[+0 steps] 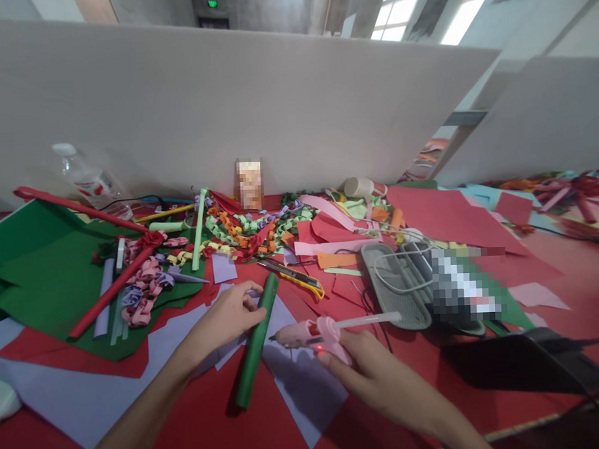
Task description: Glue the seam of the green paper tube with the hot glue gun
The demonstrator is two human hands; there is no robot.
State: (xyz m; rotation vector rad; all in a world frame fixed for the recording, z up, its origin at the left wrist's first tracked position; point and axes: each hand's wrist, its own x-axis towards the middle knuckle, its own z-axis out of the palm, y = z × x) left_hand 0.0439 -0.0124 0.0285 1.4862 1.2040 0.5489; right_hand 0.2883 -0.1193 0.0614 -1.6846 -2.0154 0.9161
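My left hand (234, 313) has its curled fingers and thumb on the upper half of a rolled green paper tube (252, 357), which lies slantwise over purple paper (305, 394). Wrapped around its handle, my right hand (356, 363) holds a pink hot glue gun (310, 332). A clear glue stick (369, 319) sticks out of the gun's back end, and a small red light glows near my thumb. The dark nozzle points left, close to the tube's right side; whether they touch I cannot tell. Beyond the tube lies a yellow and black utility knife (296, 277).
Coloured paper chains (241, 230) and scraps cover the back. Red paper rods (117, 286) lie on green sheets (36, 279) at left, near a plastic bottle (89, 179). An open grey case (397, 290) and a black stand (525, 361) sit right. A white partition (216, 103) rises behind.
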